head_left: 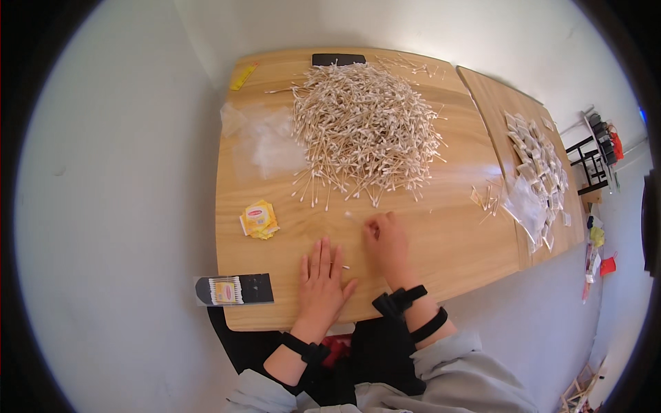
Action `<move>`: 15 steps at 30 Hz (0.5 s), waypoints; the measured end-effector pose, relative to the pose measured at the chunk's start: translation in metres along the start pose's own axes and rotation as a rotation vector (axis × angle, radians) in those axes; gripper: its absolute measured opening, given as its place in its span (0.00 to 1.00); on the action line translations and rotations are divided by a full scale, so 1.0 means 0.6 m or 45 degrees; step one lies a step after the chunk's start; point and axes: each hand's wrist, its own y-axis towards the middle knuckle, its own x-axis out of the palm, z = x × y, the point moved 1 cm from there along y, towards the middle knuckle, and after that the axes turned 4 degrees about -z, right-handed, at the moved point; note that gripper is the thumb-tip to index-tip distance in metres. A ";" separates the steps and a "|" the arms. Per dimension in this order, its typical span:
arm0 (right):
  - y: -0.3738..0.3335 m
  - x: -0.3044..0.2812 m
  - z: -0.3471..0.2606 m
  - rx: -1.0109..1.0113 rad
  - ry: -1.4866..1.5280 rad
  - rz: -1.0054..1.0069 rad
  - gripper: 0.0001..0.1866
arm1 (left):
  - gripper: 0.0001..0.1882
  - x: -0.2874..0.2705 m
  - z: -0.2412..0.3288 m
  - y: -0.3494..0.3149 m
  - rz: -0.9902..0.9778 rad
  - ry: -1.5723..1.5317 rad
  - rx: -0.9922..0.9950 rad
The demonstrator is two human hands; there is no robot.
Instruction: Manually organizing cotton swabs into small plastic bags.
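My left hand (321, 286) lies flat on the wooden table with its fingers stretched out. The white tip of a cotton swab (345, 267) shows beside its index finger; the rest of that swab is hidden. To the right, my right hand (387, 237) is closed, its fingers curled together. A blurred cotton swab (350, 215) sticks out from it toward the left, white tip foremost. Beyond both hands rises a large heap of cotton swabs (368, 127) with wooden sticks.
Left of the heap lie clear plastic bags (272, 141). Nearer are yellow-and-white cards (259, 220) and a black holder (258, 288) with a packed row of swabs, overhanging the left edge. Filled packets (540, 162) and loose swabs (490, 199) lie at the right.
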 end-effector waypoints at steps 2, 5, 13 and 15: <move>-0.014 0.013 -0.018 -0.099 0.032 -0.130 0.12 | 0.44 0.004 -0.004 0.003 0.038 0.033 0.001; -0.011 0.035 -0.046 -0.182 0.099 -0.271 0.15 | 0.45 0.010 -0.006 0.001 0.089 0.024 -0.019; 0.127 0.107 -0.165 -0.148 -0.234 -0.028 0.22 | 0.42 -0.002 -0.005 0.002 0.019 0.097 -0.006; 0.139 0.112 -0.176 -0.107 -0.288 -0.052 0.19 | 0.42 -0.003 -0.005 0.002 0.023 0.125 -0.010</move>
